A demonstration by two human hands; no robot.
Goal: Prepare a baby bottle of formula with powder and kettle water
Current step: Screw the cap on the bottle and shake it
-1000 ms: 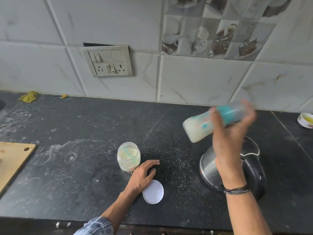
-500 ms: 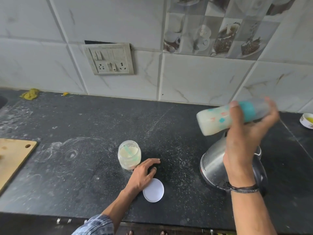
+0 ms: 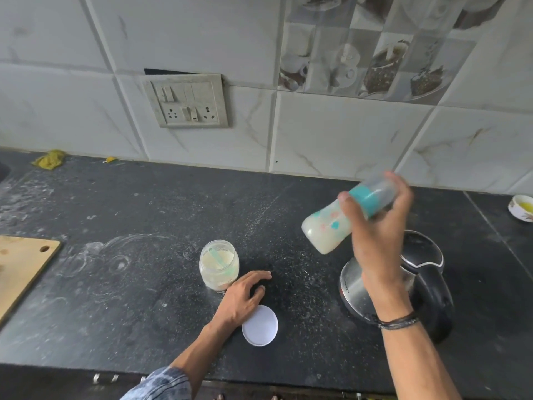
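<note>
right hand (image 3: pixel 375 243) grips tilted bottle (image 3: pixel 331 226) | left hand (image 3: pixel 242 298) flat on counter (image 3: pixel 115 298)

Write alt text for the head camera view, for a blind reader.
A person's right hand holds a capped baby bottle of milky formula tilted above a steel kettle on a dark counter. The left hand rests on the counter beside an open powder jar and a white lid.

Single wide-angle head cam here, looking forward and down over the dark speckled stone countertop (image 3: pixel 115 313). It faces the pale marbled wall tiles (image 3: pixel 331 134) across the top half of the frame. Pretty close in: the left hand (image 3: pixel 242 295) and right hand (image 3: pixel 375 246) reach up from the bottom edge.
</note>
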